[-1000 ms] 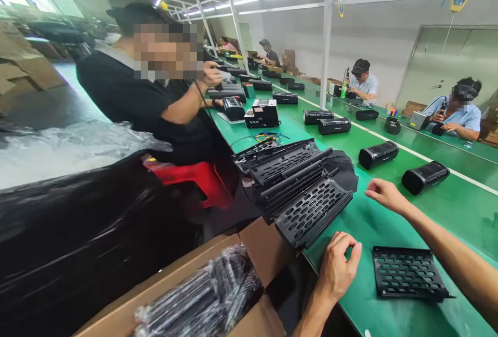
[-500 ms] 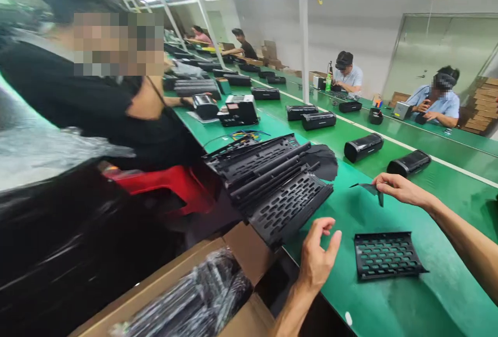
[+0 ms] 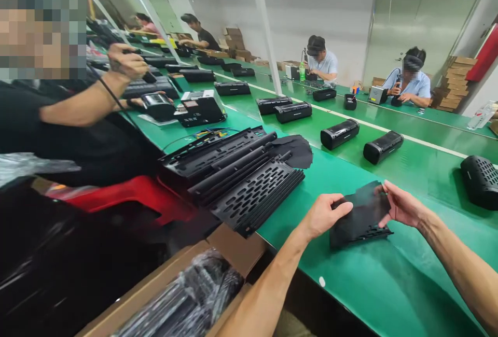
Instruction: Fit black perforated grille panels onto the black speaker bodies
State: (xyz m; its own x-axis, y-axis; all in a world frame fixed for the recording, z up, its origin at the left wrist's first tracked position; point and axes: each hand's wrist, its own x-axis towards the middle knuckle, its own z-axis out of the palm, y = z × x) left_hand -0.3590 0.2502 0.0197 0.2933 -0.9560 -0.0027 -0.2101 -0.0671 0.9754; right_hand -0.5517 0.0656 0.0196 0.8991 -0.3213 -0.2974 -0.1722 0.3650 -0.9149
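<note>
Between my hands a thin black sheet [image 3: 360,207] is held up over a slotted black panel [image 3: 375,233] on the green bench. My left hand [image 3: 324,215] pinches the sheet's left edge between thumb and fingers. At the opposite edge my right hand [image 3: 404,206] grips it, index finger near the top corner and thumb lower down. The sheet hides most of the panel; only its lower slotted edge shows. A pile of dark sheets [image 3: 298,151] lies at the end of the stacked slotted panels [image 3: 257,194], left of my hands.
A cardboard box [image 3: 233,246] of plastic-wrapped parts stands at lower left. Several black speaker-like units [image 3: 340,134] line the bench [image 3: 436,254]. A co-worker [image 3: 78,103] in black sits at left beside a red stool [image 3: 124,192]; others work across the bench.
My right hand has brought the thin sheet down over the slotted panel. My left hand, open before, has moved in and taken its left edge. The view has swung right.
</note>
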